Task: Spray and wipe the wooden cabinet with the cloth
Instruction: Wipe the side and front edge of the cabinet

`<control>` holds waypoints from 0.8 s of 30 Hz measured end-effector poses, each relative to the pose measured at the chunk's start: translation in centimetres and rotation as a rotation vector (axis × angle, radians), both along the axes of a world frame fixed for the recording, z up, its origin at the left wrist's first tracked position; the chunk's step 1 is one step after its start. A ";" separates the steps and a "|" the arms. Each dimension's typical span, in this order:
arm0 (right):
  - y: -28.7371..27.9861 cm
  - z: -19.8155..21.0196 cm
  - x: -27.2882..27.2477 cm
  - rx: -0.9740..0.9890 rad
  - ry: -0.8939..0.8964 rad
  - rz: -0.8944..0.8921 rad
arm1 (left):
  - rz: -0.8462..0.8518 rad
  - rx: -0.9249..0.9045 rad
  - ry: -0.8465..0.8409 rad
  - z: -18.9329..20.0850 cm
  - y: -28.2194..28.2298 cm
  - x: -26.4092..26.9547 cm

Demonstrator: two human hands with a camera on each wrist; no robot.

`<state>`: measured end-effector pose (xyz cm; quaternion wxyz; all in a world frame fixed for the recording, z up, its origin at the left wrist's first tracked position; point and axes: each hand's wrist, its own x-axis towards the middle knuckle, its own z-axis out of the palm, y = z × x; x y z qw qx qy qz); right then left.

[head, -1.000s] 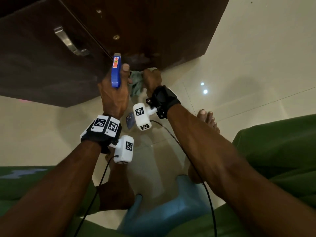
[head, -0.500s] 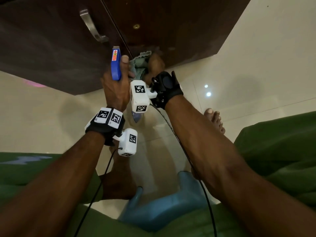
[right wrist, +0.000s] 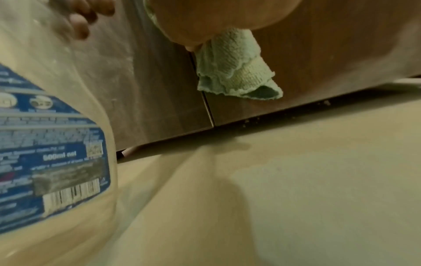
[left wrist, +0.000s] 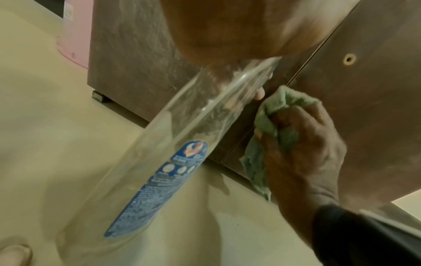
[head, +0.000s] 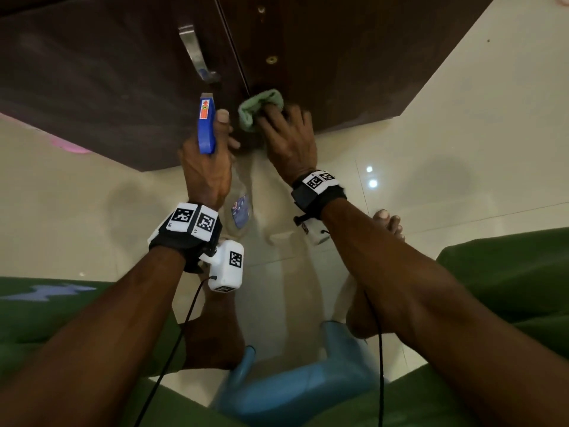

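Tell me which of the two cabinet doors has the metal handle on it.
The left door: its metal handle sits beside the centre seam. The right door, where the cloth presses, shows only small round fittings.

the left hand [head: 205, 177] hides the neck of the spray bottle [left wrist: 145, 172], and its label print is too blurred to read. the right hand's [head: 289, 143] fingers cover much of the green cloth [head: 260, 109]. the wooden cabinet [head: 338, 57] runs off the top edge. in both wrist views the palm is a blurred mass.
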<state>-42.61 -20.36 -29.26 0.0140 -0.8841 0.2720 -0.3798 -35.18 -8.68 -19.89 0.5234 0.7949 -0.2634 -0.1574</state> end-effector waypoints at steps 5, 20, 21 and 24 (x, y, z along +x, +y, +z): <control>0.1 -2.2 -2.1 0.274 0.026 -0.101 | -0.072 -0.012 0.030 -0.1 -0.2 0.1; 0.6 -0.9 0.5 0.104 -0.162 -0.008 | -0.060 -0.023 0.050 -0.6 -1.9 -2.0; 0.5 -0.9 0.8 0.047 -0.134 0.066 | -0.026 -0.028 0.039 -0.5 -2.0 -2.0; -0.4 -2.5 0.8 -0.063 -0.016 0.227 | 0.042 -0.039 0.028 -0.4 -2.0 -2.0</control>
